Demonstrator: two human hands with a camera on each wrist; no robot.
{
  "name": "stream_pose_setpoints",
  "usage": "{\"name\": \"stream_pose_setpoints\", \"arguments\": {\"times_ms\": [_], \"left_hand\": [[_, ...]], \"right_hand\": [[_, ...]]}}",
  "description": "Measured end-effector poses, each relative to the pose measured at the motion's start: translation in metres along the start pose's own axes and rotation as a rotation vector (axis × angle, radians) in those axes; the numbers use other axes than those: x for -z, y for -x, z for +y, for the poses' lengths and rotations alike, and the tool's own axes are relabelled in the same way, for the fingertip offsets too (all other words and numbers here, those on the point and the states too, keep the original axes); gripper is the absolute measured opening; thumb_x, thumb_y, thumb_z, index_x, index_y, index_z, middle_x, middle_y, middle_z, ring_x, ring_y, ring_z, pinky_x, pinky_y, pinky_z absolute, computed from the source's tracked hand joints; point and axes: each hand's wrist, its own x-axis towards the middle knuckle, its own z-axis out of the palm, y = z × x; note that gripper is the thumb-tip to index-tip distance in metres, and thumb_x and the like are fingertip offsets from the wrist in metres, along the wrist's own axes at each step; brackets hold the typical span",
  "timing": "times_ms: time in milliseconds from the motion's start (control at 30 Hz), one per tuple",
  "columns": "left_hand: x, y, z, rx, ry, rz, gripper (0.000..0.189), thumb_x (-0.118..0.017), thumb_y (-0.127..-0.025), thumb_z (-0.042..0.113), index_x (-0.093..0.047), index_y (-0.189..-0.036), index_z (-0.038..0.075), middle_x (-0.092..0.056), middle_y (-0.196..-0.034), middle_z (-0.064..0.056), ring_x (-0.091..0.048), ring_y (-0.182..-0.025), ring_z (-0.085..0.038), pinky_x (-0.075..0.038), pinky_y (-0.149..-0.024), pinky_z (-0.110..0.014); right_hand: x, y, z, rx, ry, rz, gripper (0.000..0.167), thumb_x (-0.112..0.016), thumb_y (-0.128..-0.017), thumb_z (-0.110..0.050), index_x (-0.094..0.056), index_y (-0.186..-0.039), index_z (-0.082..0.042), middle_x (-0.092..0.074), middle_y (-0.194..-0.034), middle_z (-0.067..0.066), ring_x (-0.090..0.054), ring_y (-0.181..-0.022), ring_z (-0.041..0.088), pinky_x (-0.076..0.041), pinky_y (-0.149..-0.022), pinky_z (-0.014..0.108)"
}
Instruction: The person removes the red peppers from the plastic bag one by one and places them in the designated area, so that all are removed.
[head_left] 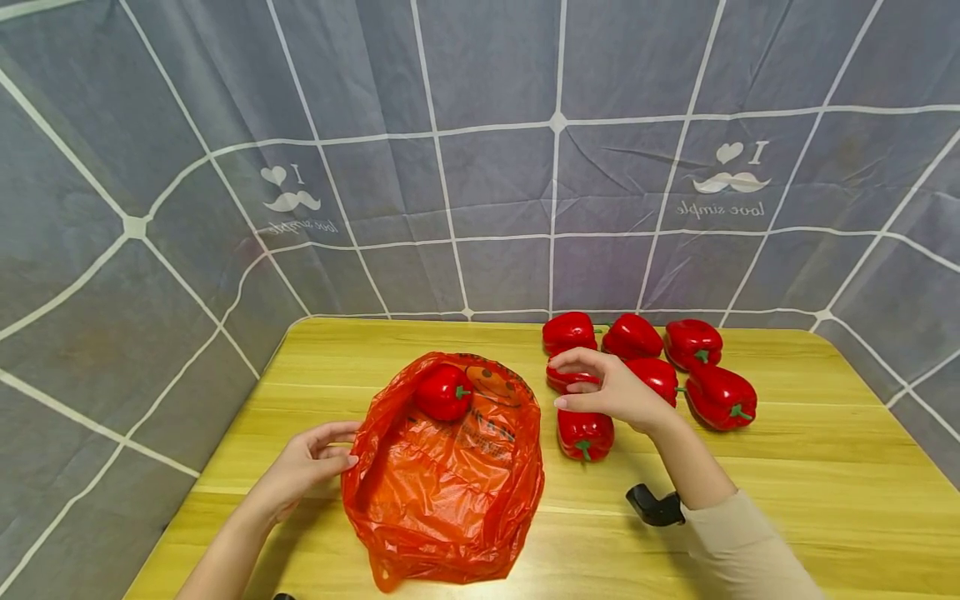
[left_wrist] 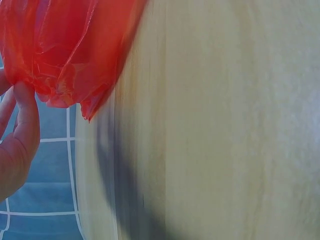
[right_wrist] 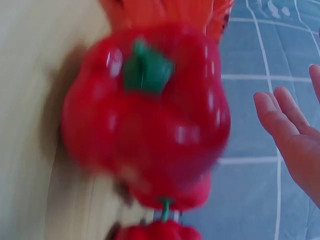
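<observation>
An orange-red plastic bag [head_left: 442, 508] stands with its mouth spread wide on the table, and one red bell pepper [head_left: 442, 393] with a green stem lies inside, near the far side. My left hand [head_left: 309, 467] pinches the bag's left rim between thumb and fingers; the left wrist view shows these fingers [left_wrist: 27, 112] against the plastic. My right hand [head_left: 617, 392] hovers over the loose bell peppers with thumb and fingers apart, holding nothing. In the right wrist view, a large bell pepper [right_wrist: 145, 125] fills the middle, apart from the right hand [right_wrist: 295, 132].
Several red bell peppers, among them one at the back [head_left: 693, 343] and one at the right [head_left: 722, 397], lie grouped right of the bag on the wooden table [head_left: 810, 483]. A grey checked curtain [head_left: 495, 183] hangs behind. A black device [head_left: 654, 506] is by the right wrist.
</observation>
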Motion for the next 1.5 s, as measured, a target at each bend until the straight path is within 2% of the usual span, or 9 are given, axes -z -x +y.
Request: {"name": "stream_pose_setpoints", "arguments": {"times_ms": [167,367,467,667,800,1233,1500], "left_hand": [[0.0,0.0,0.0,0.015,-0.004,0.009,0.052,-0.062,-0.085,0.0,-0.039,-0.128,-0.017,-0.06,-0.108,-0.004,-0.061,-0.09,-0.011,-0.053,-0.074,-0.026],[-0.001,0.001,0.001,0.029,-0.012,0.036,0.052,-0.062,-0.085,-0.001,-0.04,-0.128,-0.016,-0.06,-0.109,-0.01,-0.061,-0.088,-0.012,-0.053,-0.073,-0.026],[-0.002,0.001,0.001,0.029,-0.007,0.037,0.051,-0.062,-0.085,-0.001,-0.04,-0.128,-0.017,-0.06,-0.108,-0.007,-0.061,-0.089,-0.012,-0.053,-0.074,-0.027],[-0.003,0.0,0.001,0.017,0.003,0.028,0.052,-0.062,-0.085,-0.001,-0.039,-0.127,-0.019,-0.061,-0.105,-0.001,-0.061,-0.089,-0.01,-0.053,-0.073,-0.026],[-0.003,-0.001,0.001,0.017,-0.004,0.029,0.052,-0.062,-0.085,0.0,-0.039,-0.127,-0.019,-0.06,-0.106,-0.002,-0.061,-0.09,-0.01,-0.053,-0.074,-0.026],[-0.006,-0.002,0.003,0.023,0.007,0.042,0.052,-0.062,-0.084,-0.002,-0.039,-0.128,-0.018,-0.06,-0.106,-0.005,-0.061,-0.089,-0.011,-0.053,-0.072,-0.026],[-0.005,-0.003,0.0,0.015,0.01,0.009,0.052,-0.062,-0.085,-0.001,-0.038,-0.128,-0.018,-0.06,-0.107,-0.003,-0.061,-0.088,-0.011,-0.053,-0.07,-0.026]], "right_hand": [[-0.017,-0.015,-0.004,0.026,0.011,-0.024,0.045,-0.074,-0.078,-0.009,-0.056,-0.118,-0.002,-0.053,-0.122,0.013,-0.048,-0.116,0.03,-0.043,-0.096,0.044],[-0.032,-0.035,-0.012,0.05,0.002,-0.027,0.044,-0.074,-0.078,-0.009,-0.057,-0.118,-0.002,-0.054,-0.121,0.012,-0.048,-0.116,0.032,-0.043,-0.095,0.045],[-0.039,-0.045,-0.014,0.037,0.007,-0.017,0.044,-0.073,-0.079,-0.009,-0.057,-0.118,0.0,-0.055,-0.122,0.016,-0.048,-0.116,0.035,-0.044,-0.094,0.045],[-0.052,-0.062,-0.016,0.002,0.041,-0.025,0.046,-0.072,-0.079,-0.013,-0.056,-0.119,0.002,-0.055,-0.122,0.02,-0.05,-0.115,0.035,-0.044,-0.092,0.045],[-0.06,-0.072,-0.015,0.014,0.031,-0.038,0.046,-0.072,-0.079,-0.011,-0.057,-0.121,0.002,-0.055,-0.123,0.02,-0.05,-0.112,0.035,-0.045,-0.089,0.043],[-0.089,-0.092,-0.01,-0.009,-0.006,-0.002,0.043,-0.074,-0.077,-0.007,-0.06,-0.117,0.002,-0.058,-0.116,0.021,-0.053,-0.108,0.038,-0.048,-0.084,0.032],[-0.1,-0.096,-0.002,-0.049,-0.031,0.036,0.042,-0.074,-0.077,-0.006,-0.063,-0.117,-0.001,-0.059,-0.119,0.015,-0.054,-0.106,0.034,-0.05,-0.082,0.033]]}}
